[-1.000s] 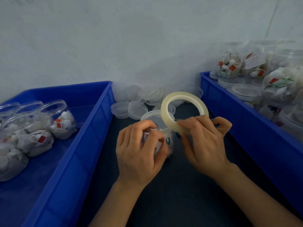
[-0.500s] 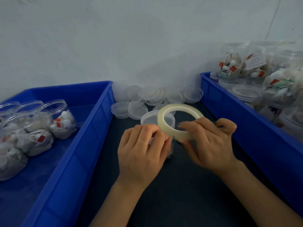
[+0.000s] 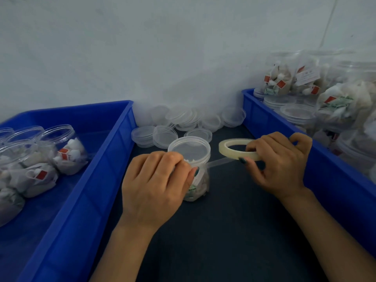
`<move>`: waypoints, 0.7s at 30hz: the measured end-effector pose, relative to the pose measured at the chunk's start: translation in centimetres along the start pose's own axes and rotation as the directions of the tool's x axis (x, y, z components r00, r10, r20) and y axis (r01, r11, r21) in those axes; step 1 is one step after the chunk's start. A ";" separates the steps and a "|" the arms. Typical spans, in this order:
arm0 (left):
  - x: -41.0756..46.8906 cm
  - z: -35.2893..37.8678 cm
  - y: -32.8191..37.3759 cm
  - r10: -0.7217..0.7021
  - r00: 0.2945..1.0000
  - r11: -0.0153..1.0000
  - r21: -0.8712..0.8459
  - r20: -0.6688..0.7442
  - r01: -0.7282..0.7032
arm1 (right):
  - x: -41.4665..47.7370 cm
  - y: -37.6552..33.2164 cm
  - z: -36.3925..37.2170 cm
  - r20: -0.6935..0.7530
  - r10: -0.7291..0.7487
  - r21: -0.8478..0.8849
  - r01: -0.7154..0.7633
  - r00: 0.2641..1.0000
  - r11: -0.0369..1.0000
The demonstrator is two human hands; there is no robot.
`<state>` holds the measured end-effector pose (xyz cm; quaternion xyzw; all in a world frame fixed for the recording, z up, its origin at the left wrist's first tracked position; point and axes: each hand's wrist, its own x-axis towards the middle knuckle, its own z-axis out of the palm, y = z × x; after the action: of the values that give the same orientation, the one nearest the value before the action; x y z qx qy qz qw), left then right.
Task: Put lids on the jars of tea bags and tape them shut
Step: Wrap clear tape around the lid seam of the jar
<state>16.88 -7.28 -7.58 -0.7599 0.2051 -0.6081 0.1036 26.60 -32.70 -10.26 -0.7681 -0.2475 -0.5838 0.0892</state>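
A clear jar of tea bags [image 3: 196, 180] stands on the dark table between two blue bins, with a clear lid [image 3: 189, 148] on top. My left hand [image 3: 156, 186] curls around the jar's left side, its thumb pressing the tape end just below the lid. My right hand [image 3: 278, 163] grips a roll of clear tape [image 3: 234, 146] to the right of the jar. A strip of tape [image 3: 218, 162] stretches from the roll to the jar.
A pile of loose clear lids [image 3: 183, 125] lies behind the jar by the wall. The left blue bin [image 3: 97, 180] holds open jars of tea bags [image 3: 61, 151]. The right blue bin [image 3: 333, 180] holds several lidded jars [image 3: 343, 106].
My right hand has pulled the tape roll to the right, away from the jar, and laid it flatter. A strip of tape now spans the gap. My left hand stays on the jar.
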 end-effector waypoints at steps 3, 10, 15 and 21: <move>-0.4 -0.3 0.3 0.014 0.999 1.000 -0.021 0.041 -0.013 | -0.6 0.2 0.5 0.036 0.052 0.003 -0.052 0.998 0.999; -1.3 -0.3 0.1 -0.052 0.992 0.997 -0.047 0.112 0.058 | -0.3 -1.2 0.9 0.080 0.204 0.127 -0.213 0.976 0.969; -2.2 0.1 -0.5 -0.140 0.980 0.987 -0.060 0.144 0.149 | -0.3 -2.2 1.0 0.076 0.244 0.163 -0.253 0.967 0.954; -2.7 0.4 -0.9 -0.161 0.976 0.985 -0.045 0.148 0.169 | -0.3 -2.8 1.1 0.099 0.252 0.160 -0.266 0.963 0.951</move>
<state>16.93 -5.37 -9.67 -0.8188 0.1507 -0.5521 0.0452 26.07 -29.90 -11.34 -0.8053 -0.1972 -0.5135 0.2211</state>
